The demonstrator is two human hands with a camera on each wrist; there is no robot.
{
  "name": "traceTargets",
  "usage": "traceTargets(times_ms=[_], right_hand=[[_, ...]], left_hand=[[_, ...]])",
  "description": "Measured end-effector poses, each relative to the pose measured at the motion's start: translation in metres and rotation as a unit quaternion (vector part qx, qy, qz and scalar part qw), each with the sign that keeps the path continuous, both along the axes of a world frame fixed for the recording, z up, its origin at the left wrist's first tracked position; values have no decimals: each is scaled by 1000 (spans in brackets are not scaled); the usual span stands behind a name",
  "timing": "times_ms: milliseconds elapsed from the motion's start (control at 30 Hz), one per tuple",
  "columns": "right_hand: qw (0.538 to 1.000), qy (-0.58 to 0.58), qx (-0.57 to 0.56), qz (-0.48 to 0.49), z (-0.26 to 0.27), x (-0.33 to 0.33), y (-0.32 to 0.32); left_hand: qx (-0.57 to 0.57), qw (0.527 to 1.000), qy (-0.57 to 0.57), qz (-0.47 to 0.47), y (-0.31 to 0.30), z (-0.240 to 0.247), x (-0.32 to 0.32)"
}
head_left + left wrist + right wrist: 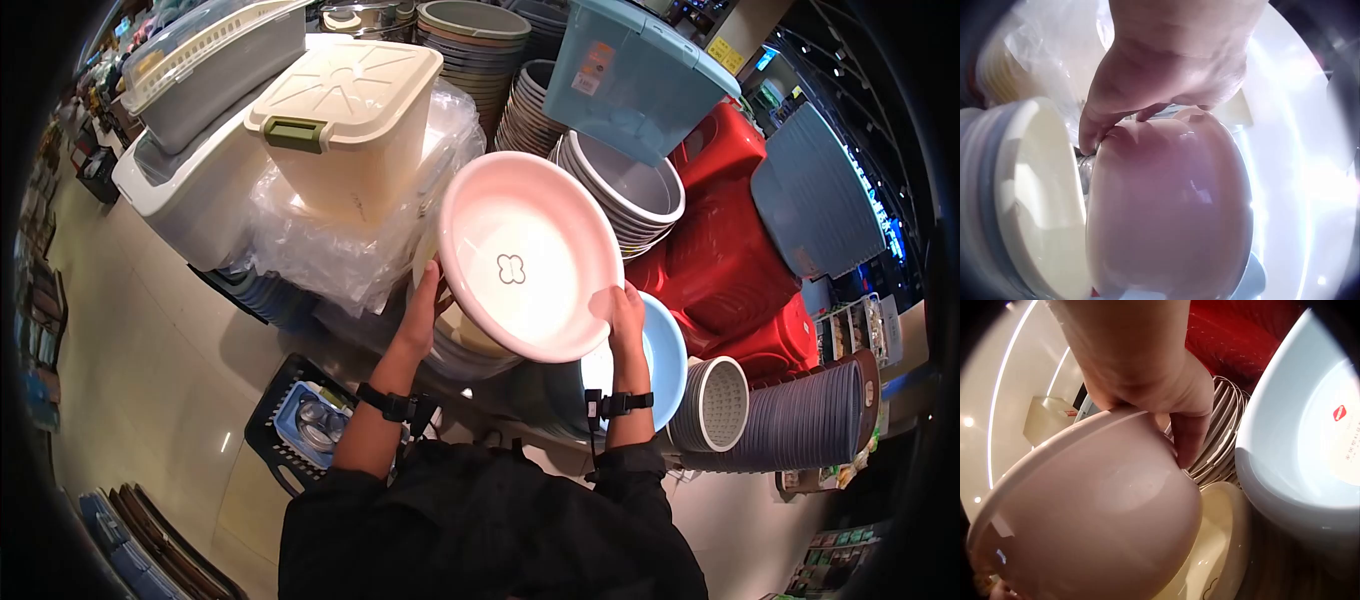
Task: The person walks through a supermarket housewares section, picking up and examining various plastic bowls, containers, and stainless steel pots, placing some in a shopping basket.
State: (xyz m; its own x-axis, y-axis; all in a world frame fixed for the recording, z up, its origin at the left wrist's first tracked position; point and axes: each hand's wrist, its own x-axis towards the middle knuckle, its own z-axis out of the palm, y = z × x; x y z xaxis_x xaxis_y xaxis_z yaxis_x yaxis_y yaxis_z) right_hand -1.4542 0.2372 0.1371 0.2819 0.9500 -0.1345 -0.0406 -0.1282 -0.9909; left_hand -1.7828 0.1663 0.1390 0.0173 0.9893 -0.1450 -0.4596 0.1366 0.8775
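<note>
A pink basin (530, 255) with a small clover-like mark inside is held tilted in front of the body. On its left side the left hand (425, 315) grips the wall; the left wrist view shows that hand (1166, 75) above the basin's outer side (1166, 200). The right hand (627, 315) pinches the opposite rim, its thumb inside. In the right wrist view, the right hand (1154, 381) holds the basin's edge, fingers against the outside (1104, 500). Below the basin are a cream basin (1210, 550) and a light blue basin (664, 350).
Stacked grey basins (635, 185) stand behind. A cream lidded box (350, 100) rests on plastic-wrapped goods at left, a blue storage box (635, 85) and red plastic items (730, 230) at right. A black basket (270, 435) is on the floor at lower left.
</note>
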Motion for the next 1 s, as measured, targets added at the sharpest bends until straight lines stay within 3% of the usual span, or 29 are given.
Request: traceTargets(times_ms=[167, 233, 267, 300, 367, 433, 500, 533, 567, 600, 700, 767, 833, 867, 1000], right_hand=[[995, -97, 7, 21, -25, -10, 31], [991, -129, 8, 44, -30, -18, 37], [991, -126, 12, 49, -31, -23, 41], [989, -138, -6, 47, -35, -26, 45], [982, -181, -33, 48, -46, -17, 47], [966, -248, -47, 55, -67, -17, 67], [947, -318, -30, 42, -77, -18, 64], [934, -335, -111, 65, -55, -27, 56], [892, -451, -29, 22, -93, -14, 69], [882, -469, -29, 22, -95, -12, 69], [874, -487, -7, 2, -94, -13, 60], [873, -485, -33, 34, -98, -1, 61], [919, -369, -84, 112, -87, -11, 59], [907, -411, -11, 92, -82, -16, 45], [873, -456, 101, 139, -72, -37, 5]], left_hand=[[-99, 995, 0, 32, 1, -29, -21], [-99, 992, 71, -38, -3, -27, -26], [-81, 995, 52, 34, 2, -48, -24], [-78, 995, 55, 39, 6, -62, -24], [-57, 977, 197, 58, 9, -79, -18], [-19, 964, 245, 104, 9, -58, -20], [-23, 919, 360, 157, 9, -96, -16], [-18, 916, 364, 165, 9, -112, -17], [-24, 937, 321, 134, 6, -124, -20], [-30, 955, 278, 102, 3, -130, -23], [-76, 927, 342, 134, -40, -89, -19], [-82, 927, 341, 131, -61, -87, -26], [-84, 931, 329, 137, -100, -93, -42], [-93, 928, 334, 136, -124, -94, -48], [-179, 883, 408, 146, -218, -98, -60]])
